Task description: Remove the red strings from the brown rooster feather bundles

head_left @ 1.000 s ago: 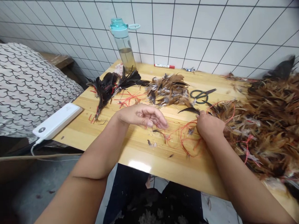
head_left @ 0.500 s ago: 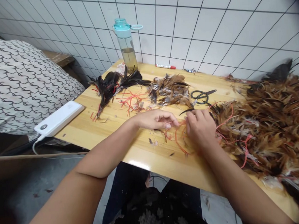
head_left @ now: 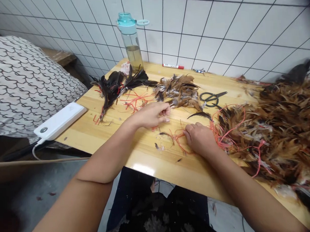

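Observation:
My left hand [head_left: 155, 115] is closed, with thumb and fingers curled together at the lower left edge of a small pile of brown feathers [head_left: 181, 89]. A pale quill shows right by its fingertips; what lies between them, if anything, is too small to tell. Lower right of it, my right hand [head_left: 201, 138] rests on the table with its fingers bent down around red string [head_left: 180, 142], a loop of which comes out at the fingertips. Between the hands lie loose scraps. One dark feather [head_left: 200, 115] lies just beyond my right hand.
Black-handled scissors [head_left: 210, 98] lie beyond my right hand. A big heap of brown feathers [head_left: 286, 124] covers the table's right side. Black feathers [head_left: 112, 87], a water bottle [head_left: 131, 45], a red marker [head_left: 173, 66] and a white power bank [head_left: 60, 120] are also on the table.
My left hand has moved away from my right hand, up and left to the small feather pile. My right hand has shifted slightly down and left, uncovering more red string beside it.

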Demonstrator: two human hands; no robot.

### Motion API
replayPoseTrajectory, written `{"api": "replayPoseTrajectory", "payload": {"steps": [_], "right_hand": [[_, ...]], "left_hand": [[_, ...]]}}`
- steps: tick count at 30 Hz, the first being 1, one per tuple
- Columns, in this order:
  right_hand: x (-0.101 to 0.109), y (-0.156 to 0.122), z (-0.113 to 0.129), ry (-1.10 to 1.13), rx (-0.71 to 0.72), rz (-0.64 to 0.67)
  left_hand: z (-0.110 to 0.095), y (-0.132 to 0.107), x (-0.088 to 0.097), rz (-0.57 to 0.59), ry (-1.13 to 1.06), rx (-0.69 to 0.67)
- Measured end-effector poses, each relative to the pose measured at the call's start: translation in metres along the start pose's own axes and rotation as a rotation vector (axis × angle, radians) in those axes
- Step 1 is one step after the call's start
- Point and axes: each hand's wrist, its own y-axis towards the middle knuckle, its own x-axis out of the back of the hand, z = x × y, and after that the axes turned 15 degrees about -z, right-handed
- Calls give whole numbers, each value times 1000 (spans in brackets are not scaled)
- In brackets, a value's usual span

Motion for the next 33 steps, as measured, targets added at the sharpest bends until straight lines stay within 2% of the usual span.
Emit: {"api": "replayPoseTrajectory", "payload": {"steps": [3, 4, 10, 12, 13, 16, 18, 19, 21, 24, 25, 28, 33], "right_hand": [[4, 1, -1, -40, -56, 76], [4, 1, -3, -28, -58, 94], [6, 4, -24, 259, 36, 169], [9, 6, -33, 418, 79, 266], [12, 6, -37, 515, 108, 329], [19, 6, -49, 819, 168, 515], [19, 6, -54, 988, 130, 612], [17, 5, -55, 1053, 75, 620], [10, 5, -56, 1135, -105, 493], [-7, 8, -50, 1120, -398, 57], [-12, 9, -46, 1099, -458, -37], [-21, 11, -30, 1093, -531, -163], [-25, 9, -10, 1136, -530, -192]], "left_hand": [[6, -2, 7, 270, 35, 18], [7, -3, 5, 328, 35, 18], [2, -5, -16, 381, 152, -81], [2, -3, -14, 296, 179, -105], [3, -2, -12, 203, 185, -95], [6, 3, -3, -191, 159, 12], [9, 5, -1, -402, 96, 94], [11, 7, -2, -471, 49, 130], [13, 9, -8, -543, -78, 190], [14, 11, -22, -519, -348, 282], [13, 11, -28, -487, -449, 316], [6, 10, -44, -390, -705, 409], [-8, 7, -63, -325, -859, 420]]}}
